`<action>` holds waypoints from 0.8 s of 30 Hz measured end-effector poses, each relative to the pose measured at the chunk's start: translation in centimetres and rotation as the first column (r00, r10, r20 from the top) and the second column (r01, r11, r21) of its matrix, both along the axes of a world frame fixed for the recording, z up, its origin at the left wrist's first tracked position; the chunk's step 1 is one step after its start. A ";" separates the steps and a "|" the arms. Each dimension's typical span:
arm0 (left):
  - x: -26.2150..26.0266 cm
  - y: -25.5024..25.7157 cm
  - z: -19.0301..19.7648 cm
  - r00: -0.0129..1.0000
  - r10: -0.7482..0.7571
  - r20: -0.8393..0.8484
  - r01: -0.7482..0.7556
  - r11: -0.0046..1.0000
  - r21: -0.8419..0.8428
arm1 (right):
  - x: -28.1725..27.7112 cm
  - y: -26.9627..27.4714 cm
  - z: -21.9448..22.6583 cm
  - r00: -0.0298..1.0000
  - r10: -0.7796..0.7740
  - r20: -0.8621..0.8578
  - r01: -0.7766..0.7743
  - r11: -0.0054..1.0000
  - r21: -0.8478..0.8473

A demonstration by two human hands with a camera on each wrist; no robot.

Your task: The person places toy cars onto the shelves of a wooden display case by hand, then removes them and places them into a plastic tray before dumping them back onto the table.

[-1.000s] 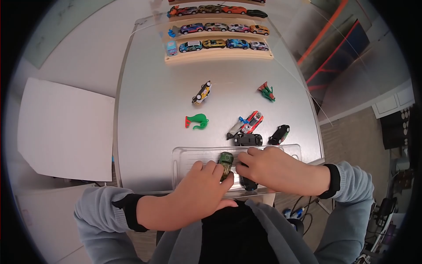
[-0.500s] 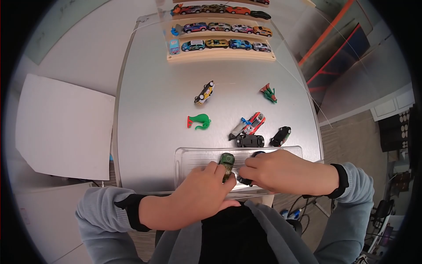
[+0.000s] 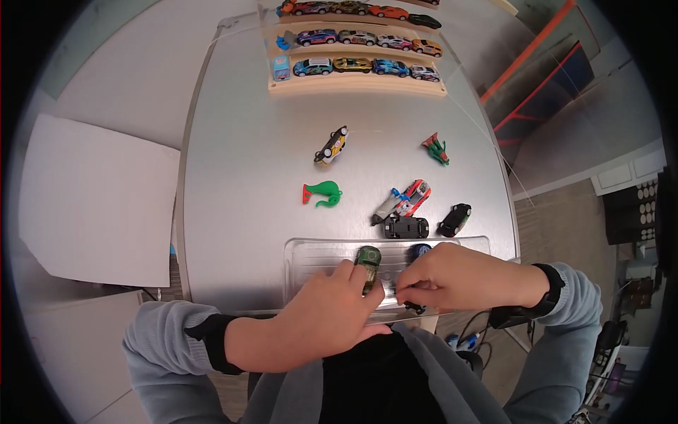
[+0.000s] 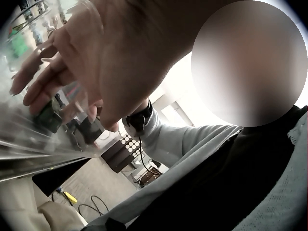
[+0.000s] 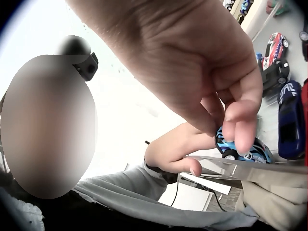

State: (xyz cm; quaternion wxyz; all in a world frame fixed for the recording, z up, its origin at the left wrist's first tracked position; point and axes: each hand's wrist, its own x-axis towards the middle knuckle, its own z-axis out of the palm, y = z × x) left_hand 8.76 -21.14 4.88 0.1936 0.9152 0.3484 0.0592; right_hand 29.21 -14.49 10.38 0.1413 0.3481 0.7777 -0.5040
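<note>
My left hand (image 3: 304, 321) is at the clear plastic tray (image 3: 300, 244), with fingers touching a green toy car (image 3: 368, 263). The thumb lies stretched out, apart from that car. In the left wrist view the green car (image 4: 49, 118) sits under nearly straight fingertips. My right hand (image 3: 459, 279) pinches a light-blue patterned toy car (image 5: 262, 153) low over the tray's near side; the palm hides most of it in the head view. Beside it in the tray is a dark blue toy car (image 5: 290, 122), partly covered by the right hand in the head view.
Beyond the tray lie an upturned black toy car (image 3: 406, 227), a red-white car (image 3: 417, 198), a grey-blue figure (image 3: 388, 206) and a black car (image 3: 455, 220). Farther off are a yellow car (image 3: 331, 145), two green figures (image 3: 325, 193) and a wooden rack (image 3: 353, 86) of cars.
My right hand has shifted nearer the tray's front edge, rotating so its fingertips point left; the dark blue car shows beyond it. The left hand stays on the green car.
</note>
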 end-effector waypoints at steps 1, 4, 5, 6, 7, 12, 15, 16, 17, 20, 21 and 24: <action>0.0 0.0 -0.1 1.000 0.001 0.003 -0.001 1.000 -0.001 | -0.1 0.2 0.5 1.000 0.001 0.003 -0.001 1.000 -0.001; -0.2 0.0 -0.3 0.999 0.004 0.042 -0.004 1.000 -0.015 | 0.2 0.7 1.0 0.982 -0.131 0.139 0.156 0.969 -0.192; -0.2 0.1 -0.3 0.999 0.003 0.046 -0.002 1.000 -0.018 | 0.5 0.6 0.7 0.982 -0.160 0.096 0.176 0.965 -0.192; -0.2 0.1 -0.3 0.999 0.001 0.049 0.000 1.000 -0.021 | 0.7 0.6 0.3 0.980 -0.190 0.052 0.196 0.961 -0.193; -0.3 0.2 -0.4 0.999 -0.002 0.051 0.003 1.000 -0.019 | 0.9 0.4 -0.4 0.980 -0.193 0.052 0.200 0.961 -0.190; -0.5 0.2 -0.6 0.997 0.024 0.071 -0.026 0.999 0.025 | -0.1 0.0 -0.9 0.994 -0.087 0.069 0.082 0.994 0.073; -0.5 0.2 -0.7 0.997 0.029 0.069 -0.030 0.999 0.025 | 0.3 -0.1 -2.2 0.999 0.027 0.028 -0.035 0.952 0.303; -0.5 0.2 -0.6 0.997 0.030 0.069 -0.032 0.999 0.025 | 0.3 -0.4 -2.1 0.999 0.029 0.028 -0.036 0.952 0.303; -0.6 0.2 -0.5 0.998 0.033 0.059 -0.033 0.999 0.012 | 0.2 -0.6 -2.0 0.992 0.039 0.122 -0.087 0.903 0.420; -0.6 0.1 -0.5 0.999 0.027 0.044 -0.027 1.000 -0.002 | 0.3 -1.4 -0.8 0.982 0.020 0.188 -0.126 0.811 0.572; -0.6 0.1 -0.6 0.999 0.019 0.041 -0.019 1.000 -0.007 | 0.5 -1.6 -0.2 0.987 0.005 0.162 -0.105 0.783 0.613; -0.8 0.3 -0.2 0.997 -0.034 0.075 0.034 0.999 0.002 | 1.3 -1.3 2.3 0.997 -0.010 0.074 -0.045 0.708 0.705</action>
